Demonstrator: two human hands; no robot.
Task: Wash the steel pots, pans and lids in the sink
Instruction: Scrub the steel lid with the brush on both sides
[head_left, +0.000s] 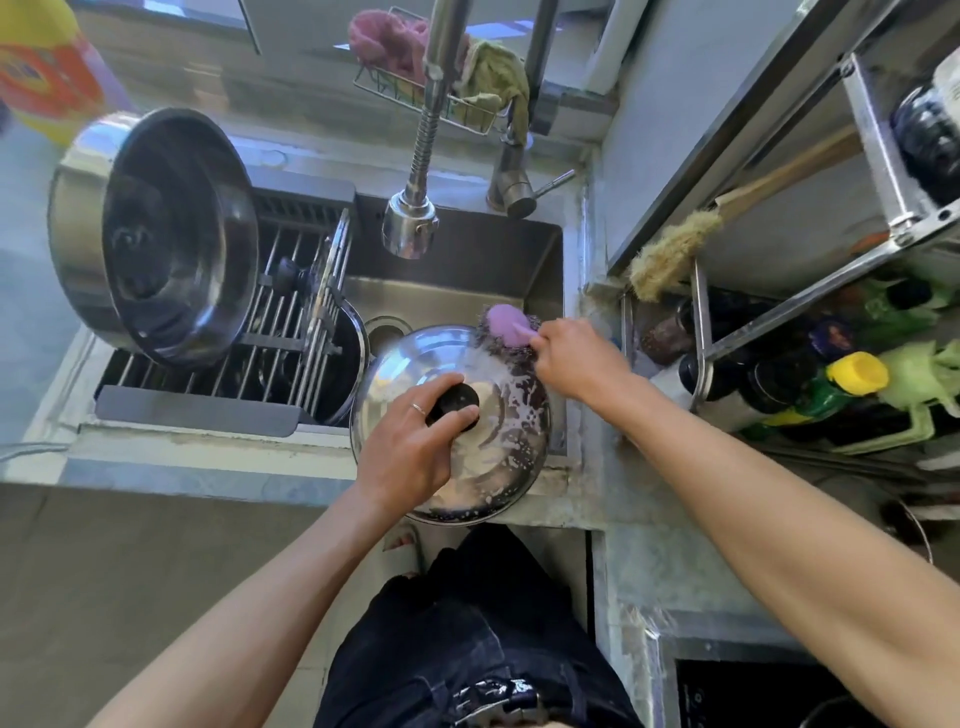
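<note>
A person is standing at a steel sink (540, 260) set into a bench (587, 499), and both bare arms are reaching forward over it. The left hand (410, 441) is curling its fingers round the black knob (457, 400) of a steel lid (498, 441), holding the lid tilted over the near right part of the sink, its lower rim lying over the bench edge. A ring is showing on one finger of that hand. The right hand (576, 358) is gripping a purple scrubber (509, 325) with a dark scouring pad and pressing it against the far edge of the lid. White suds are spreading across the right side of the lid.

To the left, a large steel pot (156, 234) is lying on its side on a drying rack (291, 332) that is sitting across the sink's left part, its open mouth facing the camera. Another pan's rim (358, 332) is showing under the rack. The tap head (410, 223) is hanging over the sink. A brush (670, 254) is leaning on the shelf at the right, near bottles (831, 384).
</note>
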